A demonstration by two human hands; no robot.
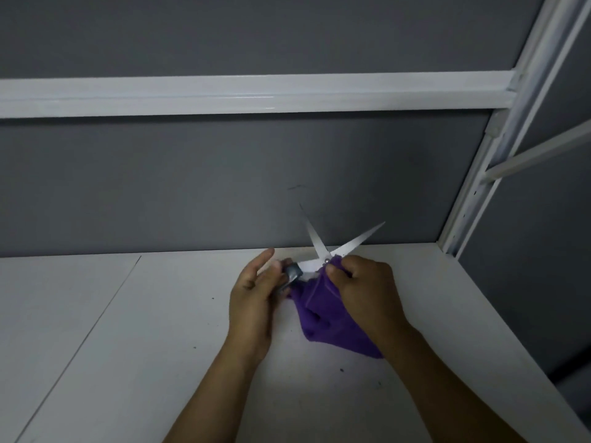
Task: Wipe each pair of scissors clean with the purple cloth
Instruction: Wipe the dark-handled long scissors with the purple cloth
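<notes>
One pair of scissors [320,249] is in view, held just above the white desk [128,330] near its back edge. Its two blades are spread wide in a V and point up and away from the person, against the grey partition [224,187]. The left hand [252,295] has its grip closed round the dark handle [294,270], with the forefinger sticking out straight. The right hand [367,289] grips the one purple cloth [323,314], pinching a bunched fold of it against the scissors just by the pivot, at the base of the right blade. The rest of the cloth hangs down under the hand to the desk. A few dark specks lie on the desk. One white rail [224,94] runs across the partition.
</notes>
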